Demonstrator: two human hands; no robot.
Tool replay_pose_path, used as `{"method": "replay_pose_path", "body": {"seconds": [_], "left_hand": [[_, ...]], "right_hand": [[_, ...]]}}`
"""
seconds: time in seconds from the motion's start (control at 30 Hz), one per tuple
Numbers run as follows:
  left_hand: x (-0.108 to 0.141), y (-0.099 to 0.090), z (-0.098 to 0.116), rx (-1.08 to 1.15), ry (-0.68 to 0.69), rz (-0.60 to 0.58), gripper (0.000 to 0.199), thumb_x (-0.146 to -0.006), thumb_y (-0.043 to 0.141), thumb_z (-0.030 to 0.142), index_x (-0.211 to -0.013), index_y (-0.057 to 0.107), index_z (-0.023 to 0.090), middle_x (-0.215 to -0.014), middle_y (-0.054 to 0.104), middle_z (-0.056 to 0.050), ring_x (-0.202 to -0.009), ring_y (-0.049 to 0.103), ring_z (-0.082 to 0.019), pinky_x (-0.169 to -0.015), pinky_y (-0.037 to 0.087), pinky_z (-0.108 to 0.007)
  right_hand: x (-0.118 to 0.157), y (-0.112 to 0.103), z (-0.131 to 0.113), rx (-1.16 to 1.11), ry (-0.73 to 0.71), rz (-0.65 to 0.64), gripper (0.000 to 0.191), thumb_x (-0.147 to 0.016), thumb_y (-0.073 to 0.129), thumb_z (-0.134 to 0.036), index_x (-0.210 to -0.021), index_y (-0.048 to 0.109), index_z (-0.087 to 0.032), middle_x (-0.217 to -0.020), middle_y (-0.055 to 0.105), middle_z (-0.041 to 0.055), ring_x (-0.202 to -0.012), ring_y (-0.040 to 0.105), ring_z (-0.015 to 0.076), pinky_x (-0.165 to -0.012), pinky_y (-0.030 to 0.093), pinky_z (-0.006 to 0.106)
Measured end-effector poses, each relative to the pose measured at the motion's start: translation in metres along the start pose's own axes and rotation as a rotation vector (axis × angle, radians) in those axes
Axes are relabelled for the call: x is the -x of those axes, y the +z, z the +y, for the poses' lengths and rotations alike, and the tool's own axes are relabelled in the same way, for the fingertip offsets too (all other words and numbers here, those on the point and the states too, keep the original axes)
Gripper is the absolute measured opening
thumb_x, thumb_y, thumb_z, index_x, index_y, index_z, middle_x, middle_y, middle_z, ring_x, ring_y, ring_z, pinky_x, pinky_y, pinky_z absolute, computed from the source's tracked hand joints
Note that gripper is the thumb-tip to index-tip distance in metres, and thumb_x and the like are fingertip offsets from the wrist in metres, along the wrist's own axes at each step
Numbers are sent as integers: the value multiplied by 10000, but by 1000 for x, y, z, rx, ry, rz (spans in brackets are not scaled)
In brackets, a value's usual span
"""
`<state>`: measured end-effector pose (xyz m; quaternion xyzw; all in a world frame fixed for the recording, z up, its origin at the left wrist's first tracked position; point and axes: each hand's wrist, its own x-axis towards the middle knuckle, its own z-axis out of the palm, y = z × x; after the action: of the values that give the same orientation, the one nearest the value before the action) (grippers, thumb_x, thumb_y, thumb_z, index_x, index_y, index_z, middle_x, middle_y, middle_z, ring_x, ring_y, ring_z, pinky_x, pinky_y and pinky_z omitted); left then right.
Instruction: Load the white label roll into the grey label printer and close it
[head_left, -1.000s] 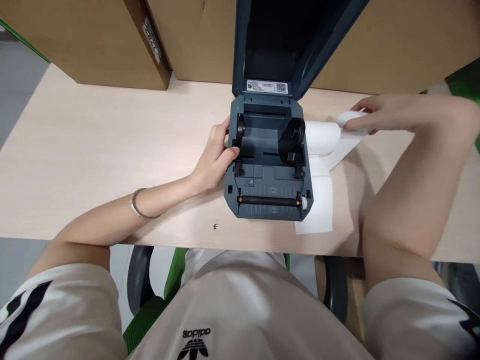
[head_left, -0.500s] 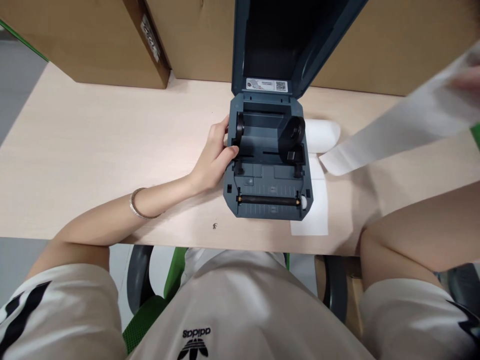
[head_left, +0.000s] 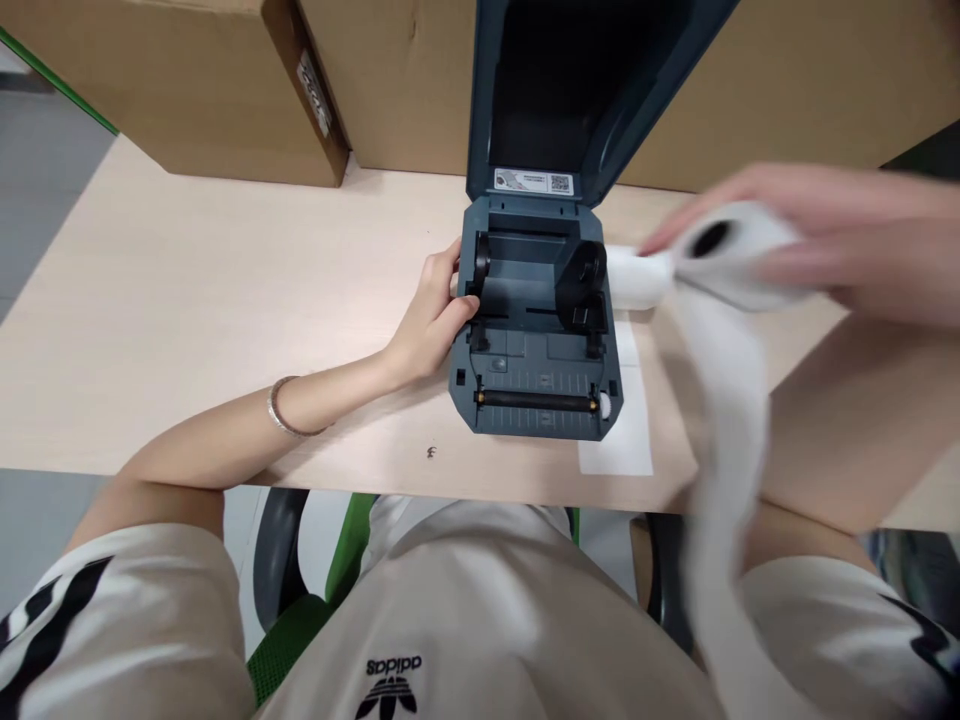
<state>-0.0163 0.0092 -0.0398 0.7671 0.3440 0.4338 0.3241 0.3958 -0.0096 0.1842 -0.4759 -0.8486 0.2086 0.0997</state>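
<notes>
A dark blue-grey label printer rests on the table with its lid raised. Inside it the paper bay shows two black roll holders, with a black roller across the front. My left hand grips the printer's left side, thumb over the rim. To the right of the printer, my right hand is closed around a white paper roll, slightly blurred. The roll's dark core faces left, and a long loose strip hangs from it past the table edge. Behind lies another white paper roll, beside the printer.
Large cardboard boxes stand along the back of the table. A white paper sheet lies partly under the printer's right side. A small dark mark shows near the front edge. A green chair is below.
My right hand has come in from the far right toward the printer, bringing the paper roll into view. Its strip now hangs downward instead of stretching left. My left hand stays on the printer.
</notes>
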Motion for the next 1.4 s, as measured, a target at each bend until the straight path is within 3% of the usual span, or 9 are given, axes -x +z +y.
{"method": "replay_pose_path", "body": {"seconds": [0.07,0.17,0.33,0.43,0.57,0.77,1.07,1.27,1.4], "left_hand": [[1,-1,-3,7,15,-4,948,-1097,566,918,-1847,448,351,-1721,645,-125,-1598,572,-418,-1378,512,-584],[2,-1,-3,30,25,2,893,-1114,583,876,-1848,453,383,-1701,653,-113,-1588,593,-419,-1373,518,-592],[2,3,1,40,5,38,812,-1121,620,831,-1810,501,419,-1660,679,-97,-1578,617,-416,-1366,530,-607],[1,5,2,27,2,48,801,-1115,623,820,-1798,513,417,-1628,690,-95,-1565,621,-412,-1348,542,-604],[1,6,2,40,1,53,759,-1128,611,738,-1804,501,412,-1646,686,-91,-1564,606,-408,-1353,527,-606],[0,3,2,20,-18,32,739,-1117,626,712,-1783,518,411,-1616,694,-93,-1561,620,-401,-1341,551,-595],[1,-1,5,-31,9,-15,837,-1120,601,749,-1843,437,359,-1709,652,-110,-1600,568,-407,-1386,506,-597],[-1,1,7,-33,-9,-4,752,-1137,556,679,-1807,460,350,-1663,660,-113,-1586,577,-390,-1385,505,-601],[-2,2,7,-29,0,-6,786,-1120,582,652,-1821,442,323,-1661,661,-119,-1582,579,-388,-1385,506,-594]], "right_hand": [[-31,40,-36,-10,-79,-22,550,-1203,554,-618,-1545,746,-232,-1379,810,125,-1120,795,292,-972,691,458],[-66,89,-70,64,-165,69,681,-1150,501,-538,-1675,663,-134,-1554,766,185,-1368,763,385,-1218,609,590],[-90,127,-68,319,-139,35,629,-1145,566,-323,-1722,632,-82,-1585,761,202,-1432,737,387,-1403,439,676],[-96,135,-60,419,-138,-7,365,-1057,564,-155,-1317,807,-72,-1318,831,190,-1266,765,336,-1416,428,638],[-100,140,-55,429,-168,-15,200,-966,557,-67,-891,733,-128,-1141,819,186,-1170,757,311,-1380,460,611],[-88,131,-64,272,-205,-23,329,-1059,546,-147,-1210,838,-148,-1319,838,166,-1305,772,343,-1382,504,617],[-41,107,-93,48,-151,-377,745,-1212,505,-649,-1788,661,-203,-1649,755,142,-1365,813,374,-1070,699,514],[-4,149,-113,279,-228,-94,957,-1273,414,-708,-1865,481,41,-1882,466,310,-1751,551,444,-1425,526,629],[8,171,-119,365,-251,28,1074,-1264,320,-769,-1848,455,121,-1892,375,381,-1800,464,499,-1450,471,715]]}}
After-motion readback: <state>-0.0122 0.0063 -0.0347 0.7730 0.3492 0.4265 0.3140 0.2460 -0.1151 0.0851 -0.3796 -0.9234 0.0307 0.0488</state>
